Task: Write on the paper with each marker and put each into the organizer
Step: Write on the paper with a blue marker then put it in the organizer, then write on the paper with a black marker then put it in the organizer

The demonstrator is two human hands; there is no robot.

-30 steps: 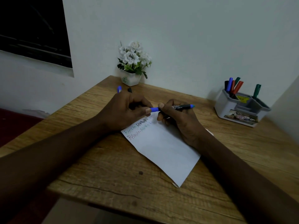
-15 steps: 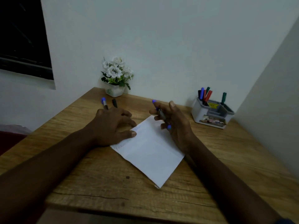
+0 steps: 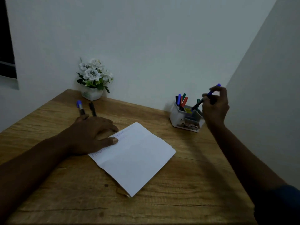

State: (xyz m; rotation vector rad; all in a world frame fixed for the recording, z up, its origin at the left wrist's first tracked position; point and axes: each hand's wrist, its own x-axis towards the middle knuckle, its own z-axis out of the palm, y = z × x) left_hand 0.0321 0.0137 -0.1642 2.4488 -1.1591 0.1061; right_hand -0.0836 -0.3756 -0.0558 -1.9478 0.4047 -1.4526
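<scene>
A white sheet of paper (image 3: 134,158) lies on the wooden desk (image 3: 186,184), with faint writing near its upper left edge. My left hand (image 3: 92,133) rests flat on that edge, fingers spread. My right hand (image 3: 215,106) pinches a blue marker (image 3: 198,103) above the white and grey organizer (image 3: 178,117), the marker's lower end pointing down into it. Several markers, blue, red and green among them, stand in the organizer. A blue-capped marker (image 3: 80,108) and a black marker (image 3: 92,108) lie on the desk just beyond my left hand.
A small white pot of white flowers (image 3: 94,78) stands at the back of the desk against the wall. A second wall closes in on the right, close behind the organizer. A dark window is at the far left.
My right hand has carried the blue marker from above the paper over to the organizer. My left hand has settled flat on the paper's edge. The camera has tilted up and right.
</scene>
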